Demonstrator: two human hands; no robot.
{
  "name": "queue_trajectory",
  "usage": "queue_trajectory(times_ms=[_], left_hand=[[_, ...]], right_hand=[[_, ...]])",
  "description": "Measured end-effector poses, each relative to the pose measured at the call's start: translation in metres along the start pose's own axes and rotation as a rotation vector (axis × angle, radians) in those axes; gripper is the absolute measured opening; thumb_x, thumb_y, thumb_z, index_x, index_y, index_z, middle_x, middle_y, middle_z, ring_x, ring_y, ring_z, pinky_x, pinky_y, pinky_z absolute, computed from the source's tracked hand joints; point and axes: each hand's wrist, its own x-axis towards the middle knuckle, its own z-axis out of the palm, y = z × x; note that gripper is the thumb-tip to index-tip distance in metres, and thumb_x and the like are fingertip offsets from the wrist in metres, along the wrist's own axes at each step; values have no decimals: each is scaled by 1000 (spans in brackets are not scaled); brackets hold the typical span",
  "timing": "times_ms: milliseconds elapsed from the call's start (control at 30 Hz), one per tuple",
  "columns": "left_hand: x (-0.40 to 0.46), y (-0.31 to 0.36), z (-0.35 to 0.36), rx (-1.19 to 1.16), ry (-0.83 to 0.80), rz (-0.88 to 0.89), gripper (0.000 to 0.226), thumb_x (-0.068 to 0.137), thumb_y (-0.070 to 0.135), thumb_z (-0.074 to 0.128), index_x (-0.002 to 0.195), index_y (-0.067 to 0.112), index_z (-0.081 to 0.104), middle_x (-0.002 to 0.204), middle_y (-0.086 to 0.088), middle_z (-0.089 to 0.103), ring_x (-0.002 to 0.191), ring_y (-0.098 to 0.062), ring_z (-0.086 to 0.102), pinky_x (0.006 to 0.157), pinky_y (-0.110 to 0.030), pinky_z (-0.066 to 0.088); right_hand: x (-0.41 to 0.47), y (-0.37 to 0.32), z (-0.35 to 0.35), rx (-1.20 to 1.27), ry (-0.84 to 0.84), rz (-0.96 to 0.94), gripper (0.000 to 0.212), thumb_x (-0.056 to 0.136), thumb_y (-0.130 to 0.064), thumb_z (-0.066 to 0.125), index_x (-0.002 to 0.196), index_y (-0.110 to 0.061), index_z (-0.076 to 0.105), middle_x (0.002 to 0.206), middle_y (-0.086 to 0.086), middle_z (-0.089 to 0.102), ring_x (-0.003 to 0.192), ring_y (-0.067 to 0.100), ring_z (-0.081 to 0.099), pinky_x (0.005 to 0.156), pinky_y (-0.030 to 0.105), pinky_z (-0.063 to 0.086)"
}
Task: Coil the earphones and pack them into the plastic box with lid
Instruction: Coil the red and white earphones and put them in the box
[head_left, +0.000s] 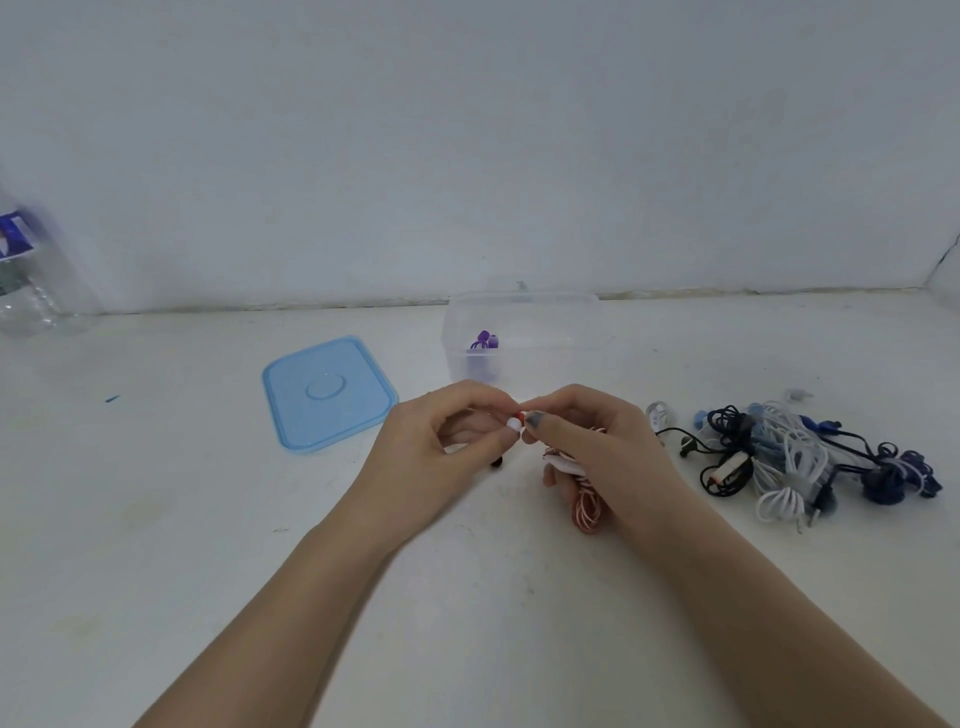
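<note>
Pinching a white-and-red earbud (515, 422) between my left hand (441, 447) and right hand (597, 441), I keep the red-and-white earphone coil (588, 506) clasped under my right palm, its long axis hanging down towards me. Left of my hands lies the blue lid (328, 393); beyond them, the clear plastic box (522, 332); right, tangled earphones (795, 457).

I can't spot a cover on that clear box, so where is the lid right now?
The blue lid lies flat on the white table, left of the clear plastic box and just beyond the person's left hand.
</note>
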Motion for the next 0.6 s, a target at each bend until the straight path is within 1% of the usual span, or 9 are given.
queue_trajectory(times_ms=[133,200,300,333,400,467,533,567,600], left_hand=[[0,0,-1,-89,-8,-35,6,93,6,71,97,9,75,90,-5,80,92,-24,77,83,-33,59],[1,0,-2,-133,-13,-45,5,92,6,71,96,7,74,90,-7,80,92,-27,76,85,-36,58],[1,1,-2,-162,-18,-54,5,92,3,71,95,5,74,89,-9,80,91,-25,77,84,-30,59],[1,0,-3,-165,-18,-59,5,92,2,71,95,5,74,89,-9,80,91,-24,77,83,-28,58],[2,0,-2,-178,-19,-77,5,92,2,71,94,6,73,89,-9,80,91,-23,77,82,-27,58],[2,-1,-2,-192,-16,-95,5,91,3,71,93,7,74,89,-9,80,92,-24,77,83,-29,57],[3,-3,-3,-228,-19,-124,4,91,3,71,93,7,73,91,-12,80,93,-25,76,83,-28,57],[3,-2,-4,-264,-29,-147,4,91,3,71,93,6,73,92,-13,79,92,-24,76,83,-26,56],[3,-2,-4,-305,-45,-173,4,90,4,71,93,6,73,92,-13,79,90,-23,75,82,-25,55]], right_hand=[[-1,-1,0,16,-4,13,6,86,-12,71,91,-9,72,74,6,69,52,20,53,49,25,46],[-1,-1,0,38,-6,16,5,86,-12,72,88,-8,70,75,8,69,48,18,53,54,30,47],[-1,-1,1,77,-17,12,4,87,-8,71,84,-5,69,75,12,67,38,11,48,67,44,44],[-1,-1,1,83,-19,12,4,87,-7,70,84,-5,69,75,13,66,37,11,47,68,45,43],[-1,0,1,77,-21,11,5,87,-7,70,83,-4,69,74,12,66,40,14,48,66,41,44],[-2,0,0,68,-20,10,7,87,-8,71,81,-6,69,71,10,66,46,20,50,59,33,45],[-2,0,0,82,-20,10,8,86,-8,71,79,-7,69,73,12,66,52,25,49,53,27,45],[-2,0,1,92,-24,11,8,87,-8,71,79,-6,69,74,13,66,52,25,49,53,26,46],[-2,0,1,100,-29,12,7,87,-7,70,80,-5,69,76,14,66,48,23,48,55,28,47]])
